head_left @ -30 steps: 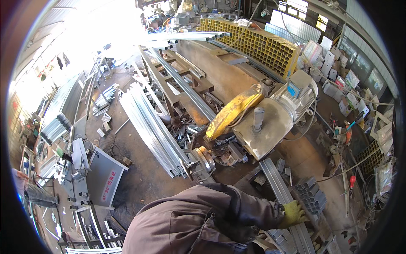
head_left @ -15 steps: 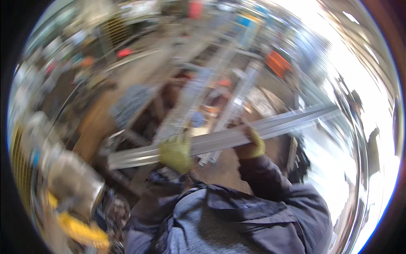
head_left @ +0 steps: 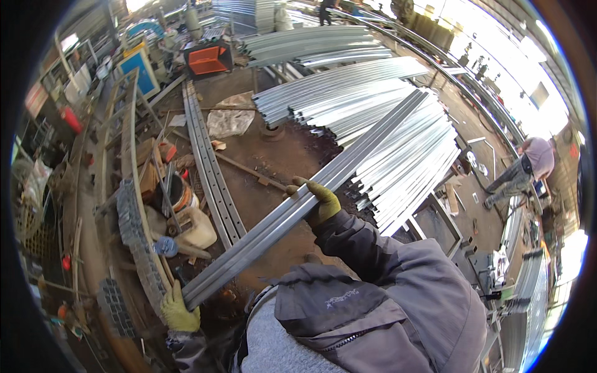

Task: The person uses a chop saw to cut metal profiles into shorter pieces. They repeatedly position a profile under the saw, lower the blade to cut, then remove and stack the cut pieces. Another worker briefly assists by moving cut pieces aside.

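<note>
A long grey metal profile (head_left: 267,237) with ribs along its length runs slantwise across the front of me, from lower left to upper right. My left hand (head_left: 180,309), in a yellow-green glove, is closed on its near end. Farther along, my right hand (head_left: 319,200), gloved the same way, is wrapped round it from beneath, fingers over the far edge. The profile's far end reaches over a pile of shiny metal tubes (head_left: 410,149); whether it touches them I cannot tell.
Two perforated metal strips (head_left: 208,161) lie on the floor ahead. Left of them stand a plastic jug (head_left: 198,229), a bucket (head_left: 181,191) and a long metal frame (head_left: 134,143). An orange-and-black bin (head_left: 208,60) is farther off. At the right, another person (head_left: 528,165) bends forward.
My view has swung right, bringing the tube piles into sight. The profile has tilted, its far end up and away. My left hand has slid toward its near end; both hands keep hold.
</note>
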`<state>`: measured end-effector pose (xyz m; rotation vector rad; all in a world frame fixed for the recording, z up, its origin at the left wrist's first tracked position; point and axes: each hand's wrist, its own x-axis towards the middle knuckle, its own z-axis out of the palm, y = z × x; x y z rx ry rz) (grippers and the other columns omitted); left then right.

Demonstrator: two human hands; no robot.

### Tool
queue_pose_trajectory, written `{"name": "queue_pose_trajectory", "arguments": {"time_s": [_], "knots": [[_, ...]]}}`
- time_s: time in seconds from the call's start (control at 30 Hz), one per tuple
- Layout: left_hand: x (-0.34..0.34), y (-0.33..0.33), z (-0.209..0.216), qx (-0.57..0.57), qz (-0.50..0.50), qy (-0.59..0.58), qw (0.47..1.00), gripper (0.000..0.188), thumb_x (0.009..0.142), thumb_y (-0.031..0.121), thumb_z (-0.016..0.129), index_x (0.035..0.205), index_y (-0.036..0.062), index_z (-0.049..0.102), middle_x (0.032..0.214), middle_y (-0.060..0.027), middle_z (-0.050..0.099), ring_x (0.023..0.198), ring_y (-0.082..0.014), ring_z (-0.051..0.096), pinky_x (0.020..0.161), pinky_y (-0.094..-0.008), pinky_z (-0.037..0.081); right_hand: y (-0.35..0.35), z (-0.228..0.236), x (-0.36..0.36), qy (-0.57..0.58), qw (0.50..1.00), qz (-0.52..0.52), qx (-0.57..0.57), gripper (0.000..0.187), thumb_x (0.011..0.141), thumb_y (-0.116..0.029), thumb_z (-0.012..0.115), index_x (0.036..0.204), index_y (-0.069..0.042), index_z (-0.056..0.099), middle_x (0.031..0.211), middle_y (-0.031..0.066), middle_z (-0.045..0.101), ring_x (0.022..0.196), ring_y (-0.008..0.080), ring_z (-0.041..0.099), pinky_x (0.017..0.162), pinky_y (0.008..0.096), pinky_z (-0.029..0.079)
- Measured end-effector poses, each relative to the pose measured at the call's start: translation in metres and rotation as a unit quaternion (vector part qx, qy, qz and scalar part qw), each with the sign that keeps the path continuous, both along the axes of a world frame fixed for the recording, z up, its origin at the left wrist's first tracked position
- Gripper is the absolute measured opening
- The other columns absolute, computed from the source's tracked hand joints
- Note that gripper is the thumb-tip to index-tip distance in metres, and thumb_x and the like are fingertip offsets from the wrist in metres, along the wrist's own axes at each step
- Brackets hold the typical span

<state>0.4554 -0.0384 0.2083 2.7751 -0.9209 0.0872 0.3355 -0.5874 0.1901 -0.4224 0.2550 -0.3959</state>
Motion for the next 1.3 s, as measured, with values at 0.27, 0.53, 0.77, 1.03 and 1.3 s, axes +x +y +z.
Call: {"name": "queue_pose_trajectory", "arguments": {"time_s": [0.27, 0.53, 0.77, 1.03, 1.3], "knots": [[0.024, -0.127, -0.011, -0.003, -0.117, 0.024, 0.993, 0.090, 0.074, 0.017, 0.091, 0.160, 0.0047, 0.069, 0.138, -0.0288, 0.073, 0.127, -0.0541, 0.071, 0.113, -0.0635, 0.057, -0.176, -0.038, -0.051, 0.075, 0.986, -0.107, 0.105, 0.047, 0.119, -0.029, 0.071, 0.150, 0.005, 0.065, 0.128, 0.0238, 0.083, 0.115, 0.0425, 0.082, 0.114, 0.0633, 0.065], [-0.018, -0.407, -0.031, 0.001, -0.165, 0.055, 0.985, 0.077, 0.074, 0.029, 0.093, 0.145, 0.0086, 0.073, 0.119, -0.0220, 0.076, 0.109, -0.0489, 0.076, 0.094, -0.0624, 0.061, -0.360, -0.080, -0.091, 0.251, 0.942, -0.210, 0.069, 0.049, 0.110, -0.034, 0.091, 0.141, 0.000, 0.074, 0.127, 0.0198, 0.085, 0.110, 0.0384, 0.082, 0.096, 0.0586, 0.069], [-0.062, -0.661, -0.045, 0.072, -0.184, 0.204, 0.959, 0.072, 0.095, 0.038, 0.088, 0.155, 0.0079, 0.060, 0.132, -0.0267, 0.076, 0.120, -0.0523, 0.078, 0.102, -0.0627, 0.065, -0.407, -0.121, -0.123, 0.404, 0.881, -0.214, -0.123, 0.043, 0.107, -0.041, 0.096, 0.120, -0.010, 0.069, 0.098, 0.0038, 0.071, 0.084, 0.0199, 0.071, 0.071, 0.0407, 0.063], [-0.096, -0.800, -0.075, 0.010, -0.327, 0.214, 0.920, 0.114, 0.095, 0.053, 0.095, 0.184, 0.0041, 0.043, 0.187, -0.0275, 0.048, 0.169, -0.0515, 0.049, 0.138, -0.0558, 0.046, -0.490, -0.165, -0.159, 0.605, 0.597, -0.289, -0.441, 0.122, 0.100, -0.048, 0.091, 0.188, 0.007, 0.028, 0.174, 0.0452, 0.057, 0.165, 0.0482, 0.061, 0.136, 0.0445, 0.048], [-0.013, -0.567, -0.110, -0.209, -0.187, 0.226, 0.933, 0.059, 0.105, 0.021, 0.086, 0.157, -0.0027, 0.073, 0.161, -0.0279, 0.074, 0.148, -0.0476, 0.071, 0.127, -0.0521, 0.057, -0.513, -0.218, -0.173, 0.588, 0.703, -0.227, -0.330, 0.108, 0.098, -0.048, 0.094, 0.182, 0.001, 0.047, 0.162, 0.0354, 0.071, 0.148, 0.0464, 0.070, 0.125, 0.0477, 0.056]]}}
